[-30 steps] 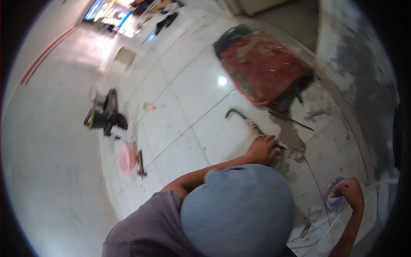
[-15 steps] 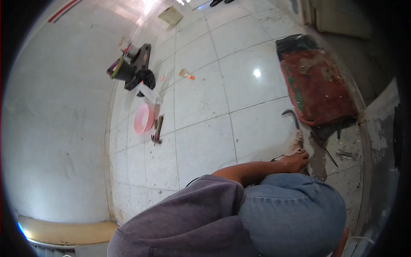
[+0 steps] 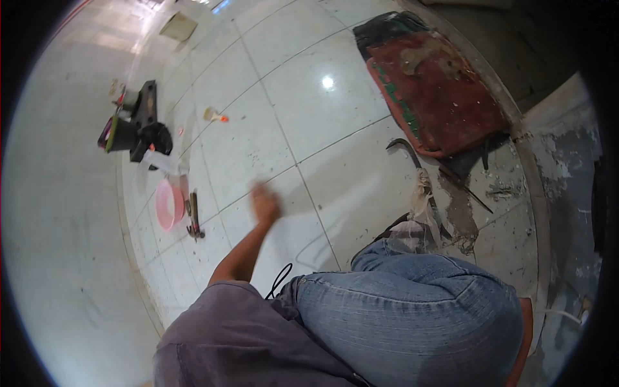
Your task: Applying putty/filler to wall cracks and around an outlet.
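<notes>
My left hand [image 3: 265,204] is above the floor tiles left of my bent knee, arm stretched forward. It is smeared by motion, so its fingers cannot be read. A dark hooked metal bar [image 3: 412,156] with pale wrapping round its middle lies on the floor to the right, close to my foot, apart from the hand. Nearest the left hand on its other side is a hammer [image 3: 195,222] beside a pink basin [image 3: 169,206]. Of my right arm [image 3: 523,342], only a strip shows past my knee at the right; the right hand is out of sight.
A worn red bag [image 3: 445,90] lies along the right wall, a thin dark rod [image 3: 476,198] near it. Farther off are a brush [image 3: 214,115], a black plastic bag [image 3: 155,137], a dark green-rimmed bucket [image 3: 121,135] and a pale bucket [image 3: 178,28]. Grit dots the tiles.
My left hand has left the lower end of the hooked bar and swung left across the tiles. The bar stays on the floor. The view has shifted to the right.
</notes>
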`<act>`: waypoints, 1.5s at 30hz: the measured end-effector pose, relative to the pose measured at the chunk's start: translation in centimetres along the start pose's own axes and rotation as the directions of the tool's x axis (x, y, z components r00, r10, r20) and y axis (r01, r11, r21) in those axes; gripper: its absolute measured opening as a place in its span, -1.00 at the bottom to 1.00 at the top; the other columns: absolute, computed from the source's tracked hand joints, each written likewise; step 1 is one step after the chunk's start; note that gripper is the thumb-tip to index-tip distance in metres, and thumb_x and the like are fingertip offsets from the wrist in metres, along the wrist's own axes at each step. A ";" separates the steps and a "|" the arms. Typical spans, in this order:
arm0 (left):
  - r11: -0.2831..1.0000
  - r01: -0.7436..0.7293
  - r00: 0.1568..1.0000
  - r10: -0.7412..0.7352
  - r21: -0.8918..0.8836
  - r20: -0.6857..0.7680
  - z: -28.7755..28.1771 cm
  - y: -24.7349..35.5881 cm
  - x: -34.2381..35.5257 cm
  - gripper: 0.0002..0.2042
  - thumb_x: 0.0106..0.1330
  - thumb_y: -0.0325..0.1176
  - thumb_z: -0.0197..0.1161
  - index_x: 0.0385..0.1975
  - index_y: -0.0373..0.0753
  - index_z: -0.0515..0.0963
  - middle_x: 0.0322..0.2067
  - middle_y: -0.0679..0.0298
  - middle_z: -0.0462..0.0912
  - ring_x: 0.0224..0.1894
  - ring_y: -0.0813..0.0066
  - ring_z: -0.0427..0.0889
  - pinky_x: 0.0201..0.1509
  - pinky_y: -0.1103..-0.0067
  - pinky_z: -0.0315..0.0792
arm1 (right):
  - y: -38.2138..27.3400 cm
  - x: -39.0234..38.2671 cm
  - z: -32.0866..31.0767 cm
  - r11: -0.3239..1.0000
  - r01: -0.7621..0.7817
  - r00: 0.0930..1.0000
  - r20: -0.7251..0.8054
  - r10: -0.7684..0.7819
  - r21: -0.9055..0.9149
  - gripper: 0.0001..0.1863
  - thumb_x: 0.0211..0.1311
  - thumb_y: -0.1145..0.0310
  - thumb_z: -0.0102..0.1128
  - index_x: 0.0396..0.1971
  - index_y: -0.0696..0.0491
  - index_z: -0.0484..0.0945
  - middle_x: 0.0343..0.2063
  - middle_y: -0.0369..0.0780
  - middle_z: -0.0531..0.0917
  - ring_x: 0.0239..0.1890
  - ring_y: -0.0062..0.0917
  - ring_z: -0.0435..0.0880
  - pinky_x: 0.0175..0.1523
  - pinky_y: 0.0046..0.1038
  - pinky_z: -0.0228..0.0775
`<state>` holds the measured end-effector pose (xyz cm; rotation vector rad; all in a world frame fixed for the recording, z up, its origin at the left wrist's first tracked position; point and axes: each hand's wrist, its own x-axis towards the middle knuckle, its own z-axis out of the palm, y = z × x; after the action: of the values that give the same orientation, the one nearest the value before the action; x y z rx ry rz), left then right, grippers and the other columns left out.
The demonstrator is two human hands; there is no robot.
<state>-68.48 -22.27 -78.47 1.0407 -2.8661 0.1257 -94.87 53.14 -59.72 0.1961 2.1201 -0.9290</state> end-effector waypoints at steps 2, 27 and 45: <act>0.803 0.313 0.918 -0.393 0.507 0.056 -2.2 -17.9 -2.3 -0.44 0.41 -0.05 -0.17 0.35 -0.19 0.11 0.30 -0.12 0.17 0.37 -0.09 0.08 0.43 0.09 -0.20 | 0.2 2.3 1.4 0.988 0.071 0.996 0.055 -0.064 -0.137 -0.55 0.22 0.24 0.10 -0.76 0.27 0.53 -0.79 -0.18 0.55 -0.73 -0.54 0.53 -0.52 -0.43 0.38; 0.512 0.407 0.624 -0.760 0.757 0.179 -4.7 -19.9 2.3 -0.46 0.39 -0.18 -0.10 0.34 -0.17 0.04 0.05 -0.07 0.36 0.05 -0.02 0.46 -0.15 0.14 0.51 | -23.1 -2.6 0.6 0.653 -0.199 0.976 -0.210 0.062 -0.731 -0.55 0.22 0.12 0.13 -0.68 0.18 0.60 -0.74 -0.14 0.60 -0.67 -0.43 0.61 -0.42 -0.42 0.44; 0.772 0.606 0.794 -0.577 0.190 -0.190 0.6 -11.2 -3.0 -0.43 0.38 0.15 -0.20 0.32 0.04 0.13 0.29 0.12 0.13 0.29 0.12 0.24 0.21 0.19 0.21 | -14.7 0.2 -0.4 0.530 -0.076 0.968 -0.189 -0.163 -0.845 -0.63 0.19 0.06 0.13 -0.47 0.10 0.63 -0.45 0.01 0.63 -0.31 -0.05 0.59 -0.12 -0.14 0.42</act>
<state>-59.07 -28.98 -78.91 1.8603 -2.3048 0.4792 -101.47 42.82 -51.53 -0.2735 2.5705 0.2347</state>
